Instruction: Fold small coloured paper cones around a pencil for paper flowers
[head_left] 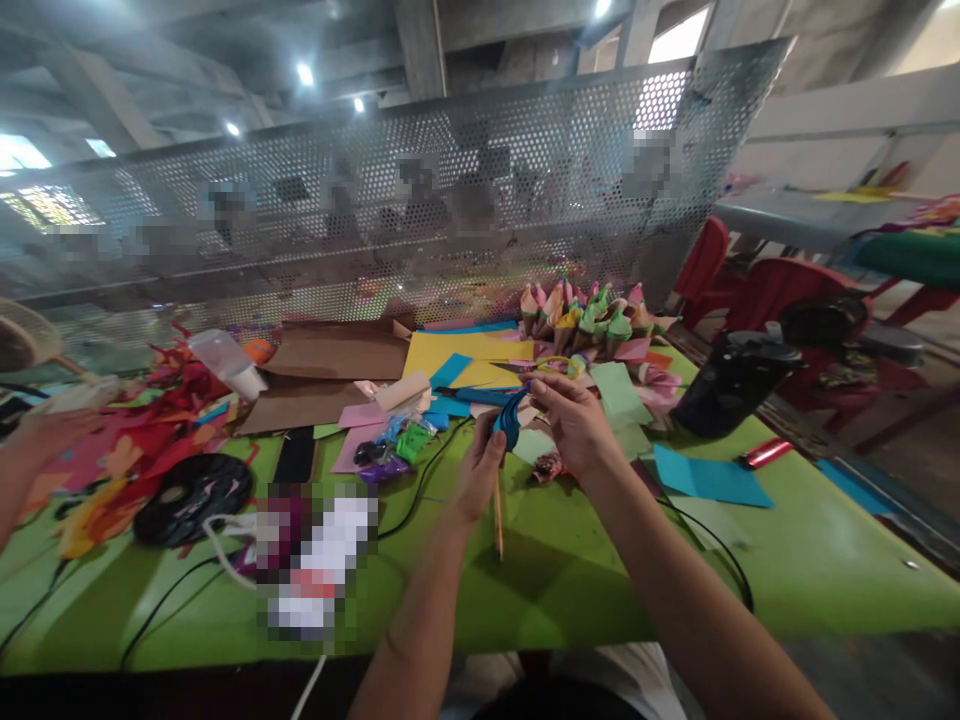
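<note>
My left hand (480, 470) is closed around a small curved stack of blue paper pieces (509, 422). The fingers of my right hand (576, 420) pinch at the upper end of that stack; the exact contact is too small to see clearly. Below my left hand a pencil (498, 515) points toward me over the green tabletop (555, 610). Beyond my hands are yellow-handled scissors (559, 366) and a yellow sheet (465, 355). A crumpled patterned piece (549, 466) is just under my right hand.
Paper cones (592, 320) cluster at the back by a perforated metal panel (420, 220). A dark tumbler (735, 385), red lighter-like tube (769, 453) and blue sheet (709, 477) are right. Left are small colored bags (397, 445), a black tape roll (195, 497), cables and another person's arm (45, 445).
</note>
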